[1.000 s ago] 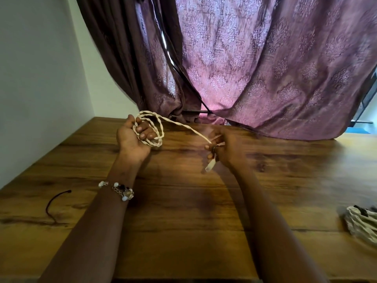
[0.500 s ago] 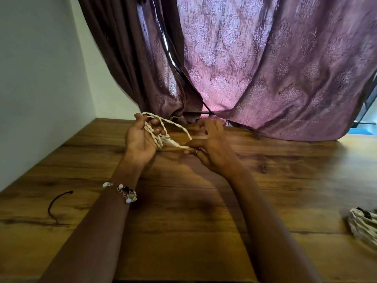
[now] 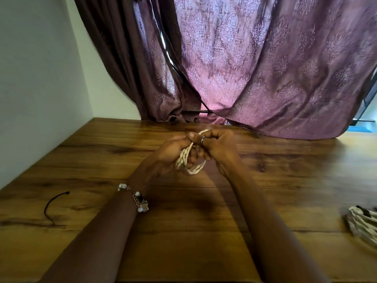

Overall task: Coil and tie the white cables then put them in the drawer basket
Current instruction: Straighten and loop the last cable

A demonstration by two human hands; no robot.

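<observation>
Both hands have come together since a second ago: then the right hand (image 3: pixel 219 149) held the cable end out to the side with a strand stretched across to the coil, and now that gap is gone and the hands meet over the middle of the desk (image 3: pixel 285 180). The camera view has also dropped a little, so the hands sit lower against the curtain (image 3: pixel 255 68).

The left hand (image 3: pixel 173 152) is raised off the desk with its fingers curled around the white cable (image 3: pixel 188 160), gripping the bundled loops from the left. The right hand is curled over the top of the coil, knuckles up, a ring (image 3: pixel 202 139) showing on one finger; its fingers close on the strands, with one loop arching over the fingertips and another hanging out below the hands. The two hands touch or nearly touch around the coil. Both forearms reach forward from the near edge, converging toward the coil; a beaded bracelet (image 3: pixel 138 201) sits on the left wrist.

A thin black cord (image 3: pixel 53 203) lies on the desk well to the left. A second bundle (image 3: pixel 362 225) of pale cable lies at the right edge, well apart from the hands.
</observation>
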